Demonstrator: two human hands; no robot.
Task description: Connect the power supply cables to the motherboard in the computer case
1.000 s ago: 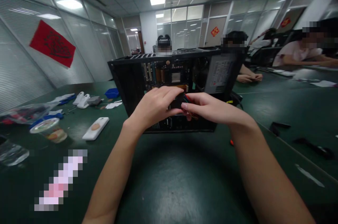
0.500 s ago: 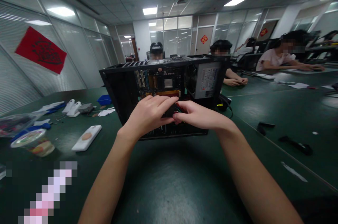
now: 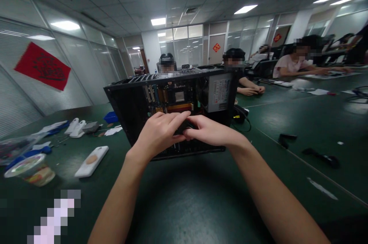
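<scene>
A black computer case [image 3: 117, 110] stands on the green table with its side uncovered toward me. Inside it show the motherboard [image 3: 186, 87] and, at the upper right, a silver power supply [image 3: 217, 92]. My left hand [image 3: 161, 131] and my right hand [image 3: 208, 131] meet in front of the case's lower half. The fingers of both are closed around a dark thing between them, mostly hidden, so its kind cannot be made out. My left thumb and my right fingers nearly touch.
Left of the case lie a white phone [image 3: 92, 161], a plastic cup [image 3: 30, 169], a blue box [image 3: 110, 117] and white plastic pieces [image 3: 77, 127]. To the right are a black cable [image 3: 243, 117] and black parts [image 3: 322, 156]. Several people sit beyond, one with hands [image 3: 251, 90] on the table.
The view has tilted up slightly, so the case and table sit lower in it. Both hands stay together at the case, their grip much the same.
</scene>
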